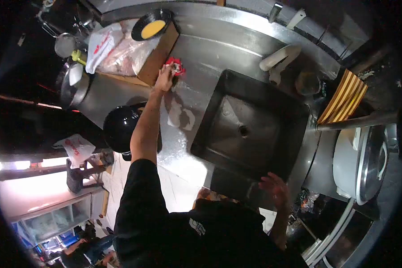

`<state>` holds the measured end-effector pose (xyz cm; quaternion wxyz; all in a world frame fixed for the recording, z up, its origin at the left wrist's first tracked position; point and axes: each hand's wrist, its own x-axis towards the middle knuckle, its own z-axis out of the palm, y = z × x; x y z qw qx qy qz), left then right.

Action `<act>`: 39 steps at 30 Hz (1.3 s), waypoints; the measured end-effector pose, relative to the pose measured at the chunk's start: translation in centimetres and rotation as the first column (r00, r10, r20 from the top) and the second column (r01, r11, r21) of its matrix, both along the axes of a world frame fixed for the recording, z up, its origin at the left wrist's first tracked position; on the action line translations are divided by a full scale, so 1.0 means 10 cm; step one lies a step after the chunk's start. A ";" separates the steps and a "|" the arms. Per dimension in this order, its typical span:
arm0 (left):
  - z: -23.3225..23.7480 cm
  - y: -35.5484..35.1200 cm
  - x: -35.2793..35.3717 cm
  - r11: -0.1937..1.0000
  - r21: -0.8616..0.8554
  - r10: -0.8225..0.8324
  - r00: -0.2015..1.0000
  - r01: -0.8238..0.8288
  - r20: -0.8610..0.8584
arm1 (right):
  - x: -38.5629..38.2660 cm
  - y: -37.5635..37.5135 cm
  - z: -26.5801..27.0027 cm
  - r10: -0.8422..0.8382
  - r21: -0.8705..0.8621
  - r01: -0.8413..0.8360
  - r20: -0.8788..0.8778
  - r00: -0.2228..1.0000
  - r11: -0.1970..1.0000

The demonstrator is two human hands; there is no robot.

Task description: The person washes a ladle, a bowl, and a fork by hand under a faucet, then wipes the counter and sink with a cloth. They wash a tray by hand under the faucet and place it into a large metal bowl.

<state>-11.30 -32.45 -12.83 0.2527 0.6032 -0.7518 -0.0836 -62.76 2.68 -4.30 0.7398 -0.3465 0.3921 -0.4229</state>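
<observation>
My left hand [165, 78] reaches far out over the metal counter [196, 58], its fingers closed on a small crumpled red and white cloth [176, 66]. The cloth lies against the counter, close beside a cardboard box [158, 56]. Over the near right corner of the dark sink [250, 165] is my right hand [274, 190], fingers apart and holding nothing. Wet, shiny patches show on the counter between the box and the sink.
Plastic bags [125, 56] fill the box, and a black bowl with something yellow [152, 29] rests on it. A black rounded object [120, 127] stands near my left forearm. Right of the sink are a faucet [281, 58], a striped board [344, 98] and a lidded white pot [350, 156].
</observation>
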 end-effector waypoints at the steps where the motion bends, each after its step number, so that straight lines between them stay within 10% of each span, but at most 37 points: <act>1: -0.16 0.09 0.02 0.999 0.025 0.040 0.998 -0.039 -0.040 | 0.00 0.02 -0.02 0.008 0.015 -0.008 -0.014 1.000 1.000; 7: -0.26 0.67 -0.71 0.968 0.086 0.247 0.950 -0.234 -0.191 | 0.15 0.05 -0.16 -0.023 0.087 0.016 0.081 0.996 0.996; 11: -0.42 1.04 -1.97 0.965 -0.138 0.151 0.906 -0.221 -0.397 | 0.30 -0.19 0.04 0.006 0.167 -0.042 0.209 0.978 0.985; 12: -0.52 1.13 -2.32 0.886 -0.420 0.114 0.971 -0.195 -0.210 | 0.31 -0.23 0.08 0.026 0.157 -0.053 0.168 0.985 0.986; 15: -0.60 1.25 -3.08 0.982 -0.019 0.156 0.869 -0.187 -0.469 | 0.14 -0.26 -0.10 0.056 -0.021 -0.054 0.120 0.991 0.998; 17: -0.25 1.28 -3.34 0.892 0.442 0.410 0.583 -0.095 -0.702 | -0.05 -0.24 -0.14 0.044 -0.073 -0.040 0.055 0.998 0.997; 20: -0.18 1.18 -3.22 0.945 0.187 0.305 0.518 -0.269 -0.799 | -0.20 -0.14 -0.21 -0.013 -0.065 0.016 0.041 0.999 0.998; 24: 0.62 1.20 -2.06 0.949 -0.079 0.181 0.734 -0.304 -0.654 | -0.21 -0.10 -0.17 -0.081 0.010 0.081 0.063 0.995 0.997; 30: 0.19 1.55 -0.79 0.902 0.057 0.418 0.829 -0.429 -0.371 | 0.03 -0.21 -0.13 -0.023 0.035 0.019 0.108 0.994 0.999; 36: -0.36 1.76 -1.43 0.746 0.024 0.642 0.709 -0.666 -0.292 | 0.12 -0.13 -0.13 0.074 -0.007 -0.074 0.005 0.997 0.997; 39: -0.43 1.81 -2.43 0.896 0.188 0.420 0.626 -0.403 -0.658 | 0.11 -0.11 -0.08 0.072 0.030 -0.071 -0.028 0.997 0.997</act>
